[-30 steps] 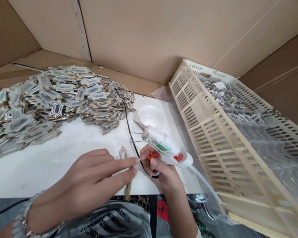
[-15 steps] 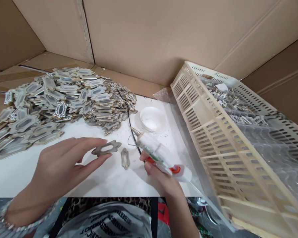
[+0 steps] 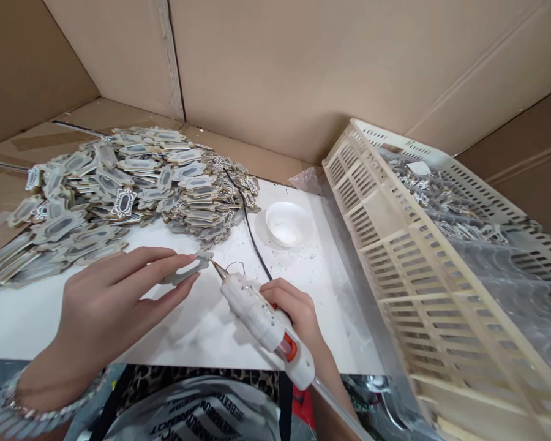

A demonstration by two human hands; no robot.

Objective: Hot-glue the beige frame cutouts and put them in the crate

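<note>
My left hand (image 3: 114,300) pinches a flat grey frame-shaped piece (image 3: 187,270) between thumb and fingers, just above the white tabletop (image 3: 211,331). My right hand (image 3: 296,315) grips a white hot glue gun (image 3: 261,318) with an orange trigger. Its metal nozzle points left and touches the right end of the held piece. A big heap of the same grey and beige frame pieces (image 3: 119,184) lies at the back left.
A small white bowl (image 3: 288,223) sits behind the glue gun. A black cord (image 3: 252,229) runs across the table from the heap. A cream slotted plastic crate (image 3: 441,257), lined with clear film and holding more pieces, fills the right. Cardboard walls stand behind.
My left hand lifted a grey piece off the table and holds it out. My right hand swung the glue gun left, bringing its nozzle to that piece. The small beige piece is hidden now.
</note>
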